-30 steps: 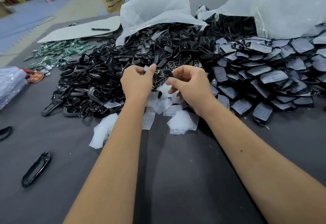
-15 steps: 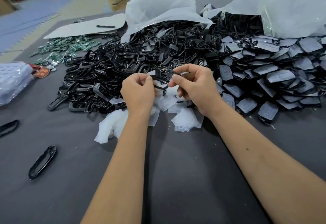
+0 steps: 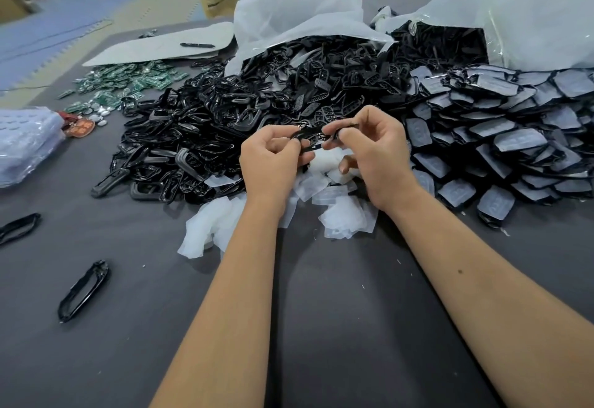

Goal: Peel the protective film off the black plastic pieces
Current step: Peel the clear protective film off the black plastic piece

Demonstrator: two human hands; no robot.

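My left hand (image 3: 273, 158) and my right hand (image 3: 374, 153) both pinch one small black plastic piece (image 3: 316, 137) between them, above a heap of peeled white film scraps (image 3: 340, 214). My left fingers hold its left end, my right fingers its right end. A big pile of bare black plastic frames (image 3: 205, 131) lies to the left and behind. To the right lies a stack of black pieces covered with film (image 3: 501, 137). Whether film still clings to the held piece cannot be made out.
The grey table (image 3: 337, 327) holds two loose black frames (image 3: 84, 290) at the left, green circuit boards (image 3: 128, 81) at the back left, a clear packet (image 3: 27, 144) at the left edge and white plastic bags (image 3: 299, 12) behind the piles.
Both hands have drawn slightly toward me with the black piece. My left hand now pinches the piece together with my right hand; the white film scrap it held before is gone.
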